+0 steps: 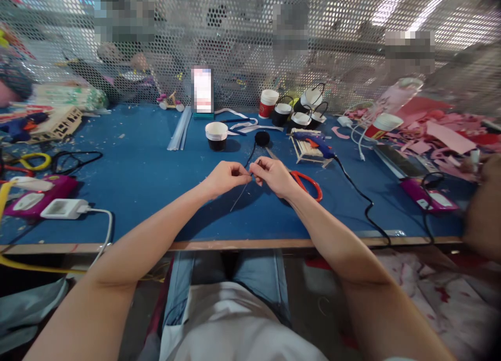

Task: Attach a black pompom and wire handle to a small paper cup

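Above the middle of the blue table, my left hand (pixel 227 175) and my right hand (pixel 271 175) pinch close together, fingertips almost meeting. Between them runs black yarn (pixel 251 155), leading back to a small black ball of yarn (pixel 262 137) on the table. A thin wire-like strand (pixel 238 198) hangs from the fingertips toward me; whether it is wire or thread I cannot tell. Scissors with red handles (pixel 319 191) lie partly behind my right wrist. A paper cup (pixel 216 136) with a black-wrapped lower half stands beyond my left hand.
A blue glue gun (pixel 317 143) rests on a wooden frame (pixel 305 155), its cord trailing forward. Farther back are several cups with black handles (pixel 282 114), a red cup (pixel 268 104) and a lit phone (pixel 202 92). Purple power strips (pixel 43 196) and pink scraps (pixel 444 136) flank the sides.
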### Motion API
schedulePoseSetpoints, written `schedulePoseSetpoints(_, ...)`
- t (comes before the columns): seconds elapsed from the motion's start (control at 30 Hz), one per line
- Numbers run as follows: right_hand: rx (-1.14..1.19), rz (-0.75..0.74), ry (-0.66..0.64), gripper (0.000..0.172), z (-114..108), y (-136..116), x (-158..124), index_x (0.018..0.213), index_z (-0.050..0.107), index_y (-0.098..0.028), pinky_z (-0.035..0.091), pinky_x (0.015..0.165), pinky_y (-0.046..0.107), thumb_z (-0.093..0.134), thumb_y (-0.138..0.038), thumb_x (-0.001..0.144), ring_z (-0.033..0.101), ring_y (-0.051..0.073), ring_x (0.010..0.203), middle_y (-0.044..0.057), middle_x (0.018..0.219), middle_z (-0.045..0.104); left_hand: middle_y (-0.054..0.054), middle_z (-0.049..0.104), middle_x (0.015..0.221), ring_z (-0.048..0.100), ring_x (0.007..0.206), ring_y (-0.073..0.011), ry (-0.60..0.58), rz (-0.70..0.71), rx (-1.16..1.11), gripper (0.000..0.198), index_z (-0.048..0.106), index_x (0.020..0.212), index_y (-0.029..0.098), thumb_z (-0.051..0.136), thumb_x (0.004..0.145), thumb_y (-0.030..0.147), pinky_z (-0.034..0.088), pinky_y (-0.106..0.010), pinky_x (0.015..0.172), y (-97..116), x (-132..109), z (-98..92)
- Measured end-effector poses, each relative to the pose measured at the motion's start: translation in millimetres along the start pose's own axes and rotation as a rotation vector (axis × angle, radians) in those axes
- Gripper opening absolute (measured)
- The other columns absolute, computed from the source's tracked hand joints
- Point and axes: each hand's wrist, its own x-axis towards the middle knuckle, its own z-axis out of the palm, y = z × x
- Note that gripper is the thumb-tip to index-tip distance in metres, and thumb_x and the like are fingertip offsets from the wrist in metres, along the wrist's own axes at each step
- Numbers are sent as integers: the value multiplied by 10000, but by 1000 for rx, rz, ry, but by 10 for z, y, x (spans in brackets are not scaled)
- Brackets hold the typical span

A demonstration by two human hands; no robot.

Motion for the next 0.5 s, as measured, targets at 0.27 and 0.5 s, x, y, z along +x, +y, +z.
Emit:
schedulePoseSetpoints(0.27,-191,-28,56,393,7,-26,-9,613,460,-178,273,403,212,577,-528,750,383,63,395,-64,427,422,24,513,573,407,536,-70,0,31,43,168,565,627,122,606,635,285,315,-227,546,26,-20,19)
schedulePoseSetpoints(0.5,-82,24,41,410,24,-31,-17,636,457,-178,309,400,203,559,-558,750,411,62,419,-56,469,445,34,514,555,397,523,-60,-5,-24,-29,134,573,605,123,630,619,243,313,-225,543,60,-32,29)
